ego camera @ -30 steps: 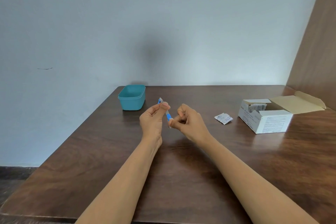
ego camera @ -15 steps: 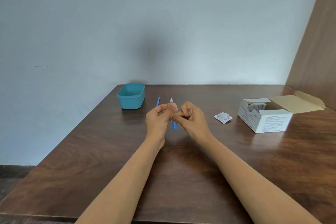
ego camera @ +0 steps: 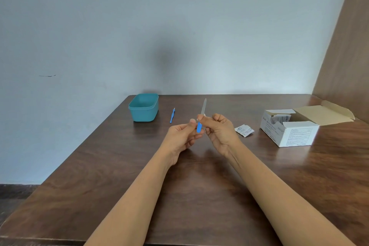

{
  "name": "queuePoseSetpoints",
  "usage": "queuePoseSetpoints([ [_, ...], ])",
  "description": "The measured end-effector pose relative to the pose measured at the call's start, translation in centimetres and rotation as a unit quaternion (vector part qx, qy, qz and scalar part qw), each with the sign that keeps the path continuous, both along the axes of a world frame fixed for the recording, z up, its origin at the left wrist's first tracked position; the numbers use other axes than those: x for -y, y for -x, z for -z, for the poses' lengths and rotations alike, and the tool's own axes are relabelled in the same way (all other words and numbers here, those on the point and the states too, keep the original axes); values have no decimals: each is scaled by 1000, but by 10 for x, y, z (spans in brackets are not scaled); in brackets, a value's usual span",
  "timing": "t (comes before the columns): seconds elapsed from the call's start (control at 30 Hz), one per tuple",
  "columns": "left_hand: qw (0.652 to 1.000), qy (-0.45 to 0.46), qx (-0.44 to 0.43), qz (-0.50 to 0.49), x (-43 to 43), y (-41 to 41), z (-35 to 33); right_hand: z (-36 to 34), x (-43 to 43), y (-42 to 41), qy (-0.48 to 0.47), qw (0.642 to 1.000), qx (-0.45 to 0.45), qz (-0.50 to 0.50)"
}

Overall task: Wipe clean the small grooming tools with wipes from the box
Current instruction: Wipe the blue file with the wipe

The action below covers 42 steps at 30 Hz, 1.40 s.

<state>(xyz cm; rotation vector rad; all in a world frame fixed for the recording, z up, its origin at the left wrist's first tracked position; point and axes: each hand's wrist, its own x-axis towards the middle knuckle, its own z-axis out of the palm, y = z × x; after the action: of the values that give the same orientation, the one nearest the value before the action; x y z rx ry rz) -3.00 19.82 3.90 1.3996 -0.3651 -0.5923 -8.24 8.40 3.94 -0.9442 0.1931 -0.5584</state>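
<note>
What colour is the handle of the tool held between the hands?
Bright blue plastic handle under a grey metal blade, head view.

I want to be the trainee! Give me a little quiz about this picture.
1. True or false: the box is shut.
2. What lies just right of the tub? A) scissors B) a blue tool C) a comb
3. Fill in: the left hand and right hand hold the file, its blade pointing ____.

Key: 1 false; 2 B; 3 up.
</note>
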Motion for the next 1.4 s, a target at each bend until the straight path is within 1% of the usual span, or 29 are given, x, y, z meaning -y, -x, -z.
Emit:
queuePoseSetpoints([
  [0.1, 1000, 13, -12, 8, -2, -1, 0, -2, 1, 1, -30, 999, -21, -21],
  [0.2, 999, 17, -22, 20, -3, -2, 0, -5, 2, 2, -34, 998, -38, -28],
  [0.5, 997, 10, -53, 59, -5, -2, -5, -5, 6, 4, -19, 999, -17, -27],
  [0.73, 995, -9, -41, 91, -6, 1, -3, -5, 15, 3, -61, 998, 2, 27],
  [0.83, 995, -14, -43, 90, -6, 2, -4, -3, 16, 2, -48, 998, 2, 38],
  [0.97, 995, -14, -46, 86, -8, 2, -5, -2, 14, 1, -18, 999, 6, 30],
  [1.13, 995, -17, -38, 86, -8, 4, -5, -2, 17, 3, -54, 998, 9, 37],
  [1.4, 996, -23, -43, 81, -8, 4, -5, 2, 15, -2, -62, 995, 0, 73],
])
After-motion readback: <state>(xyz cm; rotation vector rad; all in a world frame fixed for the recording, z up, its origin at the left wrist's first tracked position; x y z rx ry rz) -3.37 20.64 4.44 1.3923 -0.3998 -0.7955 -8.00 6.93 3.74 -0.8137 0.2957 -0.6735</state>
